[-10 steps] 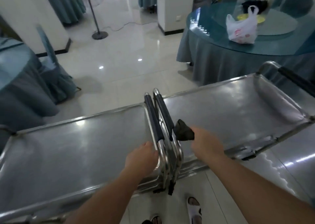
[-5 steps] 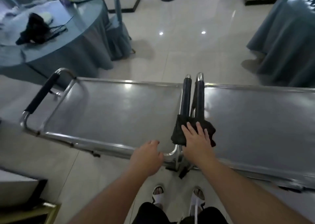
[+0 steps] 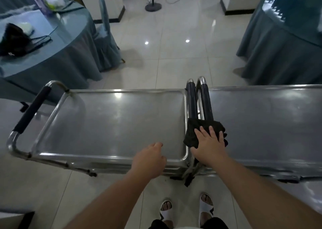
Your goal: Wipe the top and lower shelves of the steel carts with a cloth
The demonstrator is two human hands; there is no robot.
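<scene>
A: From the head view, what is set out, and why does it stand like that?

B: Two steel carts stand end to end. The left cart's flat brushed-steel top shelf and the right cart's matching top shelf meet in the middle, where their two black-padded push handles lie side by side. Parked like this, I judge, both tops can be reached from one standing spot.

A: And the cloth?

B: The dark, crumpled wiping cloth is draped over the near end of those paired handles, spilling a little toward the right cart's shelf. It seems the padded bars or the seam are getting a pass before the flat shelves.

A: How is the right hand on it?

B: Flat, fingers straight and slightly spread, palm pressing the cloth down onto the handles. It pins the cloth rather than gripping it.

A: The left hand?

B: It hovers at the near rim of the left cart, fingers loosely curled, holding nothing. Whether it touches the rim, I cannot tell; it looks placed to steady the cart.

A: The lower shelves?

B: Hidden under the tops; only a sliver of frame shows. A round table with a blue-grey cloth stands beyond the left cart.
</scene>
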